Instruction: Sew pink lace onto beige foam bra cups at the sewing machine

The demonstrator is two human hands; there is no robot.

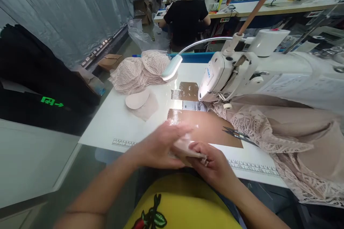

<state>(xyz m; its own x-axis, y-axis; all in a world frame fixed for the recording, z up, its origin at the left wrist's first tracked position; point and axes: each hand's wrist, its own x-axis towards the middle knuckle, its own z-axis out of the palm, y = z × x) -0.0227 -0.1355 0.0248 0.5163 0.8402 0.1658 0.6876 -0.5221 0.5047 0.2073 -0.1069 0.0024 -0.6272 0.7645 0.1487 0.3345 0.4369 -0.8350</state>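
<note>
Over the front edge of the white sewing table, my right hand [213,162] pinches a small pale beige fabric piece [186,147], which looks folded. My left hand [158,143] curves around the other side of it, fingers stretched and thumb apart, blurred by motion; whether it touches the fabric is unclear. Behind my hands stands a white sewing machine [217,75]. Beige lace-trimmed fabric [252,125] lies by its needle area and hangs off the table at right. Black thread snips [238,134] rest on the brown plate [204,127]. Beige cut pieces [142,103] lie at left.
A stack of lace cups [142,69] sits at the table's back left. A lamp [172,68] on a bent neck reaches over the table. Printed rulers [252,167] run along the front edge. Ahead, a person in black [185,21] sits at another sewing table.
</note>
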